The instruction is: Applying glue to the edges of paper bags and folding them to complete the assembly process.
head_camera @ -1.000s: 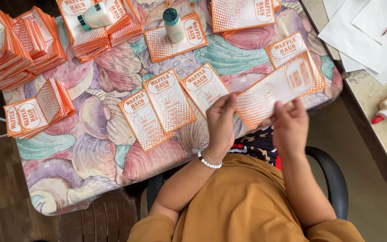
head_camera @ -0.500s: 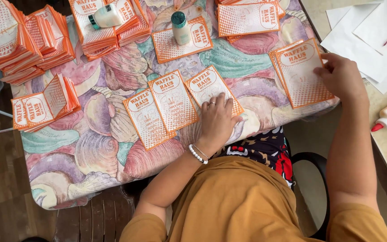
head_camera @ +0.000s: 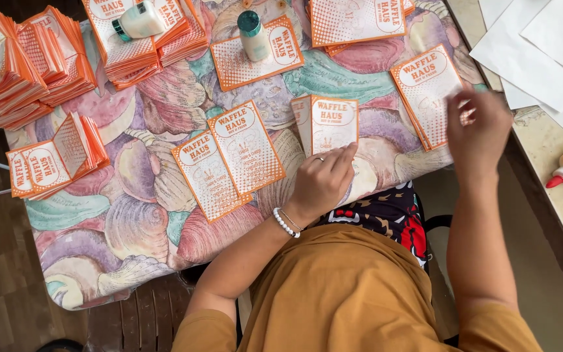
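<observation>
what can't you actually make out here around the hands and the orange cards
- Head view: right hand is motion-blurred, so its contact with the card stack is unclear.
- Left hand covers the folded card's lower edge.
- Far stacks are cut off by the frame's edges.
- The table under the torso is hidden.

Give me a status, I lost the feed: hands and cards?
Left hand pressing the folded orange card, fingers bent. Right hand open, hovering by the flat card at table edge. Two cards lie left, clear.
</observation>
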